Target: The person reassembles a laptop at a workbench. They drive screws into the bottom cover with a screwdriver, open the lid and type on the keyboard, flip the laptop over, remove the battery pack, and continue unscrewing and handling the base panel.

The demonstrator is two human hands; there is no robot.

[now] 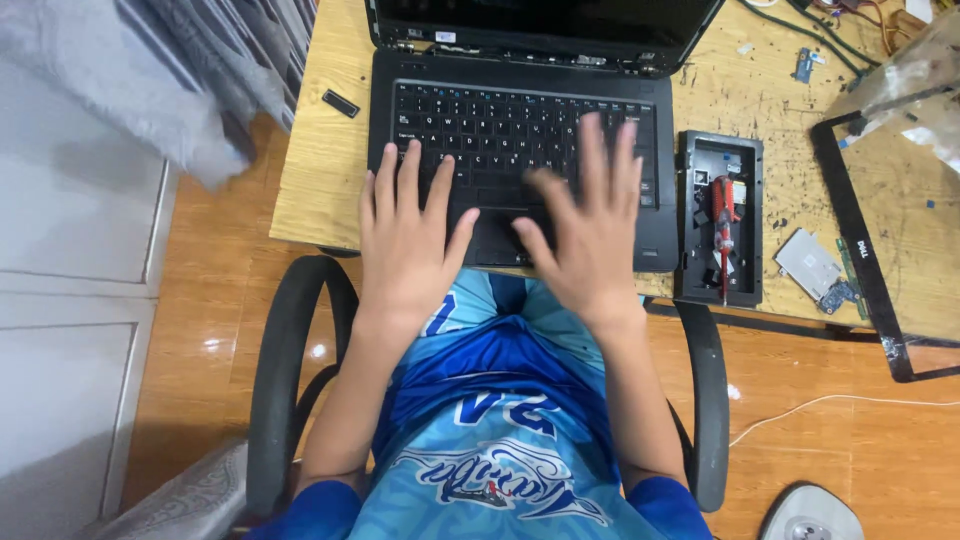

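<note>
Both hands were spread flat and released, grasping nothing: the left hand (405, 245) lay over the palm rest and lower keys of the black laptop (520, 150) at the upper centre of the frame, while the right hand (590, 235) hovered blurred above its touchpad, fingers fanned. The laptop sat at the near edge of the wooden table (320, 170), within easy reach from the chair. Right of it, a red screwdriver (724, 225) rested in a black tray (720, 215), seemingly kept handy, with a detached screen bezel (860, 240) further right.

laptop (520, 120) screen cut off at top | right hand (590, 230) motion-blurred | palm-rest hidden by hands
</note>
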